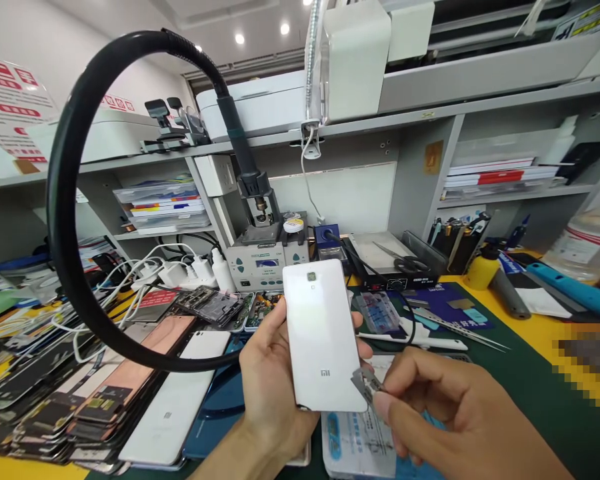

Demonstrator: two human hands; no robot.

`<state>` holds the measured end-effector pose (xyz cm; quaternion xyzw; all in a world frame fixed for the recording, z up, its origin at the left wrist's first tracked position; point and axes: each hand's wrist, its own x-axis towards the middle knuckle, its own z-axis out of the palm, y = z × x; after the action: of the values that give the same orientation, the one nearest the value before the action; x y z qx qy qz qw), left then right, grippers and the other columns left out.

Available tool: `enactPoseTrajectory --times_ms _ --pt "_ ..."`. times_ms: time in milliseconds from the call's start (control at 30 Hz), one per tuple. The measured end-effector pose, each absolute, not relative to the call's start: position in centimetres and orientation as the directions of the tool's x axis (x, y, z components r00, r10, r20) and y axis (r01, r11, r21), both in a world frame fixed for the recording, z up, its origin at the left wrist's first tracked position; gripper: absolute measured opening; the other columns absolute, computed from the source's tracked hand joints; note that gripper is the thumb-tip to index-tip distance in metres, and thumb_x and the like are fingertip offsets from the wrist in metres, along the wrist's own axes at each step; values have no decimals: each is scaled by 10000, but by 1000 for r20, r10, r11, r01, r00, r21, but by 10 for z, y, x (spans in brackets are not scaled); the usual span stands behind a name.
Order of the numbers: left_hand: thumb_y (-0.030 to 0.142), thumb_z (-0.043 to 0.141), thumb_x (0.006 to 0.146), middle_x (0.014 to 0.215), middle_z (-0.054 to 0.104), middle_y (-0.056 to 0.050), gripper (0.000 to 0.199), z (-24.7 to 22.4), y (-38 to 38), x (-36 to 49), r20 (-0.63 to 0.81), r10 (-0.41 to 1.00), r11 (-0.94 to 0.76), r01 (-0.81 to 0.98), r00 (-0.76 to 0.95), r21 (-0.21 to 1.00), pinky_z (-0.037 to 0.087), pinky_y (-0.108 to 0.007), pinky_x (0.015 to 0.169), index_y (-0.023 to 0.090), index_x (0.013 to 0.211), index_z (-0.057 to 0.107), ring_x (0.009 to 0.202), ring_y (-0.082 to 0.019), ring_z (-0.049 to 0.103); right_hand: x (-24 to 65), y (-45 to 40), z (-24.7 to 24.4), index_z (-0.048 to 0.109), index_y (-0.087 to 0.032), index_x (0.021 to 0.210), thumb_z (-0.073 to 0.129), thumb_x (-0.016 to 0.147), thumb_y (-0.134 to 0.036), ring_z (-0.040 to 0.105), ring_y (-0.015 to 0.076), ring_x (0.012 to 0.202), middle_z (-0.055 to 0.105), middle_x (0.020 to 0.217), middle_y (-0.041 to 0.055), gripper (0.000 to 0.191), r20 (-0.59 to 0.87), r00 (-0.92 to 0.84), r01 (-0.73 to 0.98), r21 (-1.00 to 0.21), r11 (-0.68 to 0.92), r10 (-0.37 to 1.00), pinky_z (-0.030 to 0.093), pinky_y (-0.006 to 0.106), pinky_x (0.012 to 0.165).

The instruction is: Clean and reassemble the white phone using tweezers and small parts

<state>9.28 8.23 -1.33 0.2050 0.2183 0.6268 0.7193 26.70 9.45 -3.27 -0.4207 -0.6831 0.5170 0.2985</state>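
A white phone (320, 333) is held upright with its back, camera and MI logo toward me. My left hand (275, 373) is wrapped round it from behind, with fingertips showing at the phone's right edge. Between the thumb and index finger of my right hand (425, 407) is a small thin metal blade (365, 388). The blade lies over the phone's lower right corner; whether it touches the phone I cannot tell. A dark chipped spot shows at the phone's lower left corner. Below the phone lies a blue and white box (355, 443).
Stacked phone parts (100, 400) and another white phone (180, 400) lie at left. A black hose (63, 200) loops from the hot air station (260, 267). Tweezers (455, 327) lie right on the green mat (535, 393); scissors (405, 261) rest behind.
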Motion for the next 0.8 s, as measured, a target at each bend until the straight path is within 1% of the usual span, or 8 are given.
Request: enactPoseTrajectory --times_ms 200,400,500,667,800 --pt "479 451 911 1036 716 -180 511 -13 82 93 -59 995 97 -832 77 547 540 -407 695 82 1119 697 751 -287 677 265 95 -34 598 -231 705 618 836 -413 553 144 520 590 565 -17 225 -59 -456 289 -954 86 888 456 236 503" --pt "482 467 900 1026 718 -179 493 -11 80 96 -81 996 85 -821 48 565 538 -403 671 98 1099 703 740 -296 684 267 93 -34 579 -223 700 632 823 -431 554 145 511 588 546 -17 248 -100 -446 267 -963 26 889 464 239 505" --pt "481 470 895 998 722 -179 495 -10 80 97 -89 996 63 -810 13 583 537 -406 655 96 1105 698 717 -299 685 264 91 -29 569 -217 700 651 810 -393 550 140 522 595 558 -18 222 -120 -440 275 -961 7 890 459 236 516" --pt "470 473 893 1007 721 -179 496 -11 80 97 -71 997 49 -809 8 586 547 -421 676 82 1111 691 730 -301 687 258 87 -22 561 -213 683 661 787 -366 534 121 496 587 540 -31 210 -110 -397 220 -975 -22 911 450 227 507" --pt "457 483 885 994 726 -189 478 -8 80 99 -115 992 30 -805 -47 593 547 -427 656 93 1117 688 707 -306 688 258 88 -26 551 -210 677 679 783 -382 545 117 486 571 518 -41 239 -126 -415 170 -984 -59 901 456 214 497"
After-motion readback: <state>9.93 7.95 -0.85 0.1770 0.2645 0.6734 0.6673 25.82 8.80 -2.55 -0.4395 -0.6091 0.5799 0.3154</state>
